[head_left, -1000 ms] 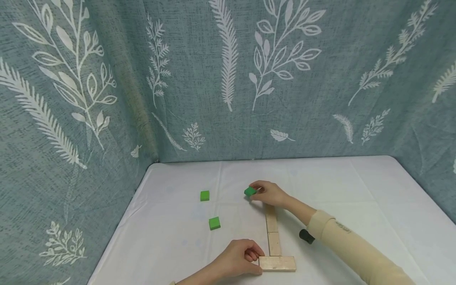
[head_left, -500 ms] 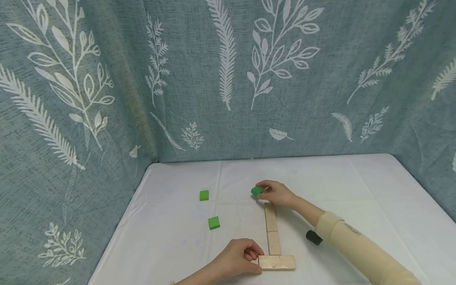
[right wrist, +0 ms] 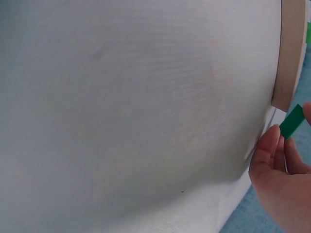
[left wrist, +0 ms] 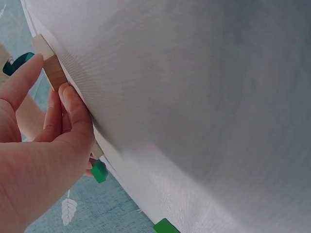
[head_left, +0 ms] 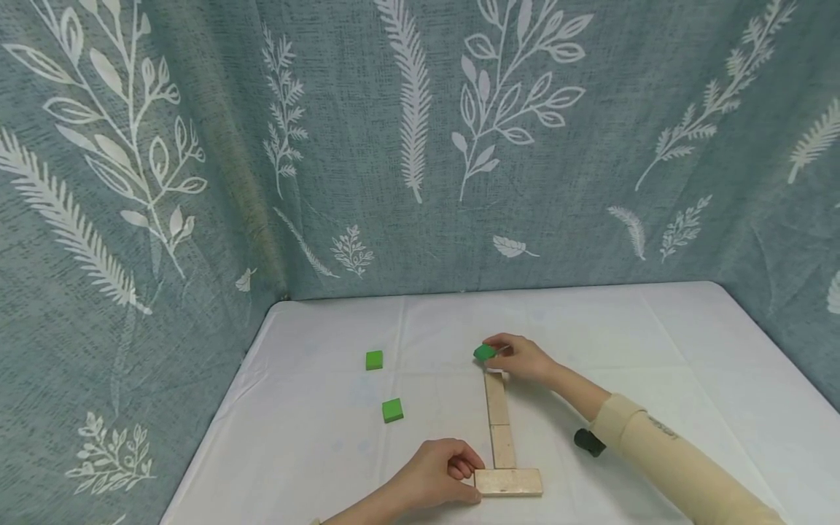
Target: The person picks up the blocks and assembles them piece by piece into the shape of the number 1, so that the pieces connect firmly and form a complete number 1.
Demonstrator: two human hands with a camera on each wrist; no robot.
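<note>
My left hand point(head_left: 440, 474) pinches the left end of a flat wooden block point(head_left: 508, 482) lying crosswise at the near side; the left wrist view shows its fingertips on two sides of that block point(left wrist: 54, 73). Two more wooden blocks point(head_left: 496, 399) run end to end away from it, forming a long stem. Over the stem's far end, my right hand point(head_left: 525, 357) holds a small green block point(head_left: 484, 353) between thumb and fingers. The right wrist view has this green block point(right wrist: 292, 121) just beyond the end of a wooden block point(right wrist: 290, 53).
Two bright green square blocks, one farther back point(head_left: 374, 360) and one nearer point(head_left: 392, 410), lie left of the stem. A short black cylinder point(head_left: 589, 442) shows under the right sleeve. A white cloth covers the table point(head_left: 656, 350); a patterned blue-green curtain point(head_left: 420, 240) hangs behind it.
The right hand has carried the green block a little to the right, to the stem's far end. My left hand keeps its grip on the near wooden block.
</note>
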